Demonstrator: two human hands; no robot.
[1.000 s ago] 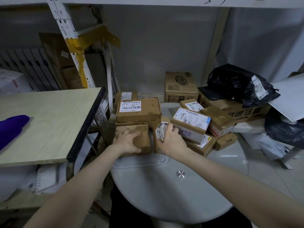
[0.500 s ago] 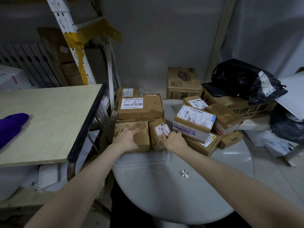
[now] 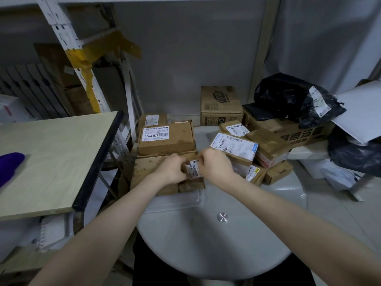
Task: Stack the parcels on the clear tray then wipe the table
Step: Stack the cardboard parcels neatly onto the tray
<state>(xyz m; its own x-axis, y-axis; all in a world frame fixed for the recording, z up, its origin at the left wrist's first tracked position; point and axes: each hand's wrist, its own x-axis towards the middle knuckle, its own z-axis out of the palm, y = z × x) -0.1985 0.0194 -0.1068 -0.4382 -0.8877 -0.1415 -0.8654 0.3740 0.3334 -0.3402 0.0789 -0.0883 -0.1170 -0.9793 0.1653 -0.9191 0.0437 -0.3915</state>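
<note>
Both of my hands grip a small brown parcel with a white label [image 3: 193, 169], held just above the other boxes. My left hand [image 3: 172, 169] holds its left side, my right hand [image 3: 215, 166] its right side. Under them lies a flat brown box [image 3: 145, 174] on the clear tray [image 3: 181, 201], whose near rim shows on the round grey table [image 3: 216, 240]. A labelled box marked 12V4A-5525 [image 3: 167, 138] sits behind on the same pile. More labelled parcels [image 3: 237, 146] are heaped on the table to the right.
A pale wooden table [image 3: 53, 159] with a purple cloth [image 3: 9, 166] stands at left. Larger cartons [image 3: 220, 106], black bags [image 3: 292, 98] and white mailers [image 3: 334, 172] crowd the back right. A white metal rack post [image 3: 68, 48] rises behind.
My hands came together and lifted the small labelled parcel off the tray area; before, my left hand rested on the flat brown box and my right hand held the small parcel alone.
</note>
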